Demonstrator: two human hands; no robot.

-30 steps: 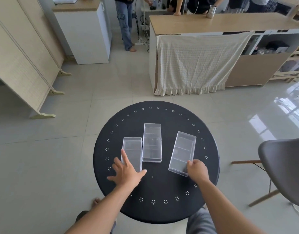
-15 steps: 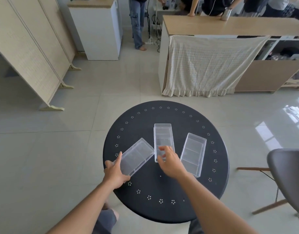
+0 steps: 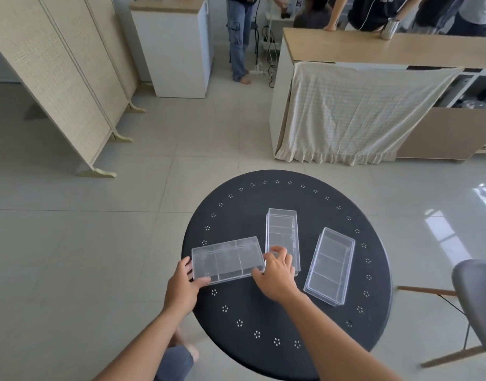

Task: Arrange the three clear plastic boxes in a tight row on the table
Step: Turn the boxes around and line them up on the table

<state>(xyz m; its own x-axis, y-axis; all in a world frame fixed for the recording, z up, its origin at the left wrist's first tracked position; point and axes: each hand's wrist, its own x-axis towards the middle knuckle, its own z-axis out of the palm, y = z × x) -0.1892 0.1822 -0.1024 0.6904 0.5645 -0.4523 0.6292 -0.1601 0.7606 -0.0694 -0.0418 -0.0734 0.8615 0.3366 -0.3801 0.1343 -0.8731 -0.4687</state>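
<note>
Your left hand (image 3: 182, 287) and right hand (image 3: 277, 270) pinch opposite ends of the left box (image 3: 227, 260), lying crosswise on the table (image 3: 263, 312); swing it parallel, flush against the middle box (image 3: 282, 232).

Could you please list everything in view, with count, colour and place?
boxes: 3, clear; on the table: left box turned sideways, middle box, right box angled
table: 1, black, round, centre
chair: 1, grey, right edge
counter: 1, wood top, back right
cloth: 1, cream, hung over the counter
can: 1, metal, on the counter
screens: beige, left
cabinet: 1, white, back
people: several, behind the counter
left hand: holds the left box
right hand: on the left box's right end
</note>
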